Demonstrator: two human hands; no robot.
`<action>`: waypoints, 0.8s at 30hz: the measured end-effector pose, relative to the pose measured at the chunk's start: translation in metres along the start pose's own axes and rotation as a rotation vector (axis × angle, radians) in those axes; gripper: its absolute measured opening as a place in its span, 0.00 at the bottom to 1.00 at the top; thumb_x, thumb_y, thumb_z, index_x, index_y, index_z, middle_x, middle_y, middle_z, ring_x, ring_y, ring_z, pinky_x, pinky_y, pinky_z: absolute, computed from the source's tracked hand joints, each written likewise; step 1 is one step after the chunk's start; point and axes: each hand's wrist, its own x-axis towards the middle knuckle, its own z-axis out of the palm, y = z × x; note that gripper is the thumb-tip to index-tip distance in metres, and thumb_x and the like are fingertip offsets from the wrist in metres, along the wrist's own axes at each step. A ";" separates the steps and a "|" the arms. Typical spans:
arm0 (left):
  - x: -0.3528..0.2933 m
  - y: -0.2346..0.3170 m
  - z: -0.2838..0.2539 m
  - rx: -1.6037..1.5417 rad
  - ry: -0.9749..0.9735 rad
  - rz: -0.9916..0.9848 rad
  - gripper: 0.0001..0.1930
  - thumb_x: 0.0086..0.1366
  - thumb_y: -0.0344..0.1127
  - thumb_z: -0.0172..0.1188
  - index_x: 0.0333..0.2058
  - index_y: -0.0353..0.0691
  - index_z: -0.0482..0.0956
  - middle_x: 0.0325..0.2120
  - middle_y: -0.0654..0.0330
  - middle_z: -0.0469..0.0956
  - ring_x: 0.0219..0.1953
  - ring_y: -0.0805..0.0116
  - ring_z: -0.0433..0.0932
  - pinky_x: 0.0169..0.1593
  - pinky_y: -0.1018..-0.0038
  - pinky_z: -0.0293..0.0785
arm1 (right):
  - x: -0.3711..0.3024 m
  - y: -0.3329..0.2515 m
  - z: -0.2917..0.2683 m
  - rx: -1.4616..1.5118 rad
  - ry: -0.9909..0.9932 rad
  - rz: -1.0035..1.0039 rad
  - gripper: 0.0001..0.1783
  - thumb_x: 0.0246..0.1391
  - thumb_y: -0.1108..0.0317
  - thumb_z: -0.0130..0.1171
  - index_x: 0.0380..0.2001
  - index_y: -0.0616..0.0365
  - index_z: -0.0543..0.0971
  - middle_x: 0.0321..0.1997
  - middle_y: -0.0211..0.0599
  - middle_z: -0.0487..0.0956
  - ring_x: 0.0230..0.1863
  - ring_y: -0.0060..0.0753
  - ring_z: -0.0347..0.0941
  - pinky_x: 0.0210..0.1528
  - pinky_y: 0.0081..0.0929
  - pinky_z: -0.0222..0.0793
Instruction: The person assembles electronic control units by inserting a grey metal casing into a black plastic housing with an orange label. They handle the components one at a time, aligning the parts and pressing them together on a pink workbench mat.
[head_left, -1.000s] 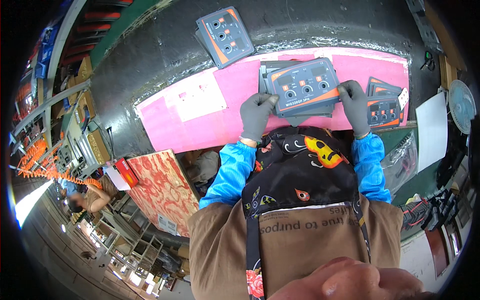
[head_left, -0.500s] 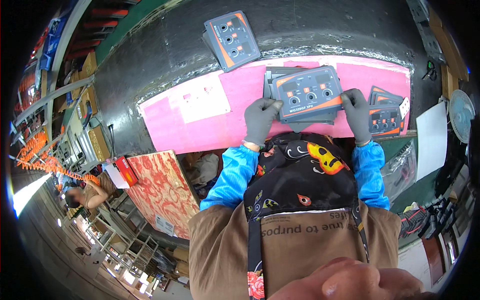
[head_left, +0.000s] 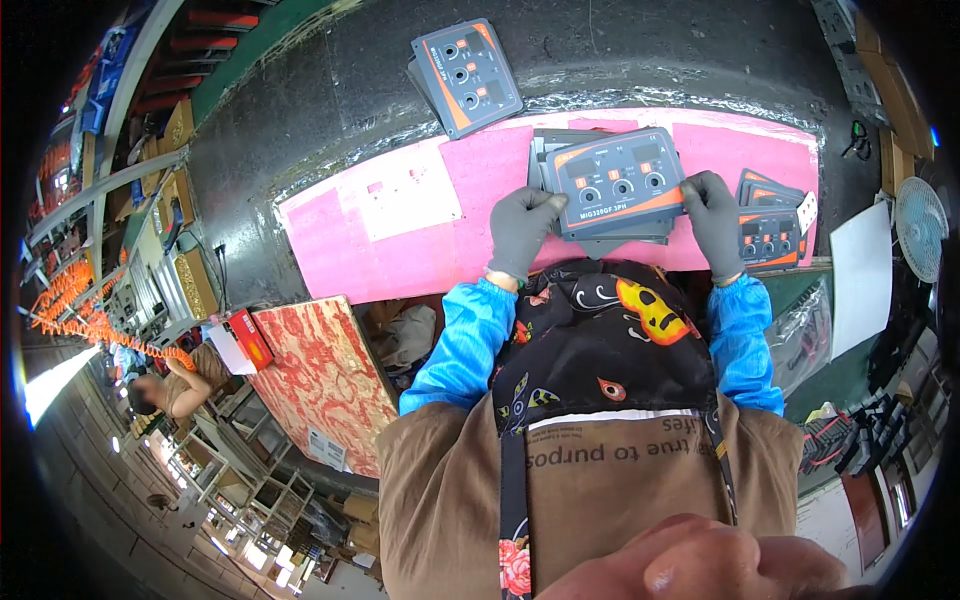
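Note:
Between my two gloved hands is a dark grey control panel faceplate (head_left: 618, 172) with an orange stripe, round holes and small windows. My left hand (head_left: 524, 230) pinches its lower left corner between thumb and fingers. At the right edge my right hand (head_left: 712, 222) grips the other side, fingers closed. Beneath it lies a stack of grey plates (head_left: 543, 150), mostly covered by the held one. To the right, several similar faceplates (head_left: 768, 232) sit in an overlapping pile, close to my right hand. Two or so more faceplates (head_left: 466, 80) lie stacked at the far left of centre.
A pink mat (head_left: 375, 265) covers the near part of the black bench (head_left: 330, 110). Left of me stands a red-patterned board (head_left: 325, 385) with a red box (head_left: 245, 340) by it. A white sheet (head_left: 862, 280) and a fan (head_left: 921, 230) are at the right. Another person (head_left: 175, 392) is at far left.
The held faceplate has tilted slightly and its lower edge has shifted up a little. Both hands keep their hold on it.

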 end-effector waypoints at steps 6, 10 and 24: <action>0.030 0.041 -0.018 0.810 -0.308 0.194 0.18 0.58 0.53 0.65 0.26 0.42 0.84 0.21 0.57 0.81 0.25 0.59 0.81 0.31 0.61 0.74 | 0.019 -0.022 -0.016 -0.677 -0.128 -0.286 0.09 0.57 0.63 0.58 0.31 0.57 0.76 0.31 0.44 0.77 0.33 0.51 0.76 0.35 0.42 0.70; 0.019 0.070 -0.010 1.146 -0.256 0.307 0.11 0.58 0.47 0.63 0.29 0.47 0.84 0.27 0.59 0.82 0.33 0.57 0.81 0.38 0.57 0.74 | 0.030 -0.031 -0.018 -0.938 -0.223 -0.376 0.09 0.57 0.60 0.57 0.31 0.54 0.79 0.29 0.42 0.80 0.34 0.50 0.79 0.36 0.43 0.73; -0.013 -0.001 0.034 1.045 -0.015 1.107 0.52 0.43 0.72 0.64 0.66 0.55 0.65 0.67 0.50 0.61 0.71 0.45 0.53 0.62 0.26 0.43 | 0.034 -0.056 -0.005 -1.239 -0.345 -0.300 0.31 0.56 0.39 0.55 0.48 0.56 0.80 0.50 0.50 0.79 0.50 0.52 0.77 0.45 0.47 0.74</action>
